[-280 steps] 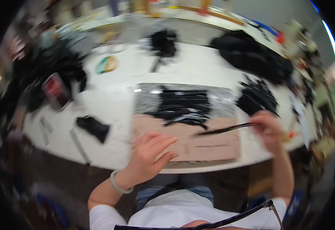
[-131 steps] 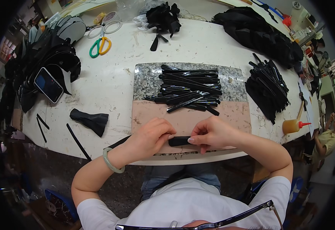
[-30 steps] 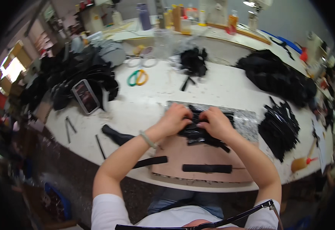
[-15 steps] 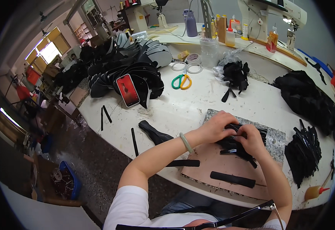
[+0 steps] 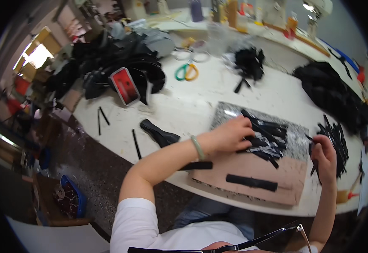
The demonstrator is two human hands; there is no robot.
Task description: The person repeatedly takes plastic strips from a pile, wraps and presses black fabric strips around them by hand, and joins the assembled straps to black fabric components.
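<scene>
Loose black strips lie in a heap on the speckled stone slab, over the edge of a tan board. At the heap's left side my left hand, with a pale bangle on its wrist, touches the strips, fingers bent and thumb apart from them. To the right of the slab, my right hand is closed, pinching a dark strip whose end pokes out at the fingertips. It is beside a second pile of black strips. One wider black strip lies by itself on the tan board.
Green-and-orange scissors and a red-screened phone lie farther back, the phone against stacked black pieces. A black bundle sits at right. Another black piece lies left of the slab. A blue bin stands below.
My right hand has left the heap on the slab and moved right, to the side pile. My left hand stays at the heap, now apart from the right. The whole view has shifted slightly.
</scene>
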